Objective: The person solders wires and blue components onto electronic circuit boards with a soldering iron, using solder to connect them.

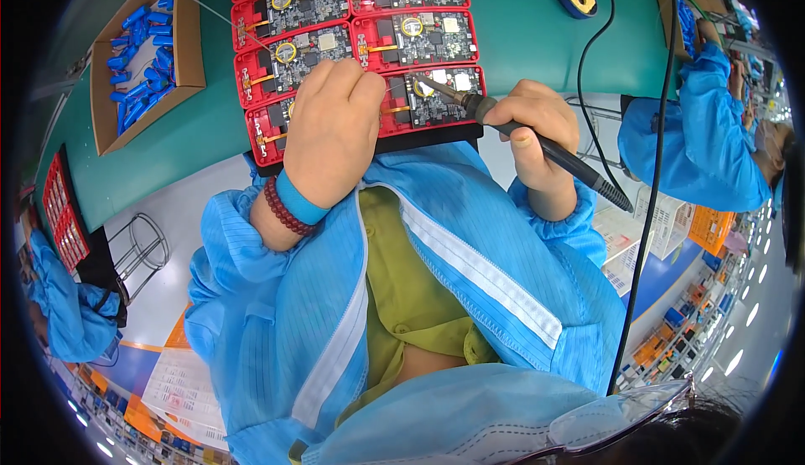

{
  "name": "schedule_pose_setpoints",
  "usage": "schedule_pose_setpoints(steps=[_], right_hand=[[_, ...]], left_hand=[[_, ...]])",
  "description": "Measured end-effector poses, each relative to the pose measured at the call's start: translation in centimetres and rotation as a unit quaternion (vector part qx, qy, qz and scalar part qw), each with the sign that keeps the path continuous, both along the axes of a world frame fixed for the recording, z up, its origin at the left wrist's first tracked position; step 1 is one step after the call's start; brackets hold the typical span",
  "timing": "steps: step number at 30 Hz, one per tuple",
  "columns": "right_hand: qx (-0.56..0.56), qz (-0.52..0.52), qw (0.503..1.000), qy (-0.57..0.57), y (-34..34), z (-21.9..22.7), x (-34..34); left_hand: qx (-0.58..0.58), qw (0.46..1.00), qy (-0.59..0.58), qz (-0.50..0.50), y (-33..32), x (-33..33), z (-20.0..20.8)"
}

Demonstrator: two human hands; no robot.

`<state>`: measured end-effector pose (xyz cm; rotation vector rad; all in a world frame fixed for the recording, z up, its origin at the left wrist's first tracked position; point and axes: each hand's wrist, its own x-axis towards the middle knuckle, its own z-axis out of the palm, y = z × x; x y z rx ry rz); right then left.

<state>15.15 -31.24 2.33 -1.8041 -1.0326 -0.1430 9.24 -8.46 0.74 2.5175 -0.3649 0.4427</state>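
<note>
Soldering iron and right hand sit right of the body's middle in the head view, the forearm sleeved in blue and raised so that the hand stands just off the near edge of the green table. Its fingers are bent and the thumb lies along the near side of the dark handle, closed around it much as on a pen. The iron slants from lower right up to the left, its tip at a yellow-ringed round part on the circuit board in the nearest case of the right-hand column of red cases; whether the tip touches, I cannot tell.

The left hand reaches up and inward, back toward the camera, fingers curled down and tightly folded, hiding part of the nearest left case. What its fingertips grip is hidden. At that wrist are a blue band and a dark red beaded bracelet. A thin wire runs from the upper left toward the cases. Further left on the table, a cardboard box holds blue cylinders.
</note>
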Motion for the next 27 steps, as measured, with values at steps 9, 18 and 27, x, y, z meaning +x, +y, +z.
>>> schedule_pose_setpoints(steps=[9,18,27], right_hand=[[-0.014,0.000,1.000,0.021,0.2,-0.1,-0.4],[0.081,0.002,0.996,0.032,0.2,0.4,0.1],[0.157,0.008,0.987,0.045,2.1,1.8,2.1]], left_hand=[[-0.004,1.000,-0.014,-0.015,-0.3,0.4,-0.3],[0.003,0.999,-0.008,0.041,1.3,-0.1,1.0],[0.085,0.957,-0.151,0.231,8.5,2.2,3.4]])
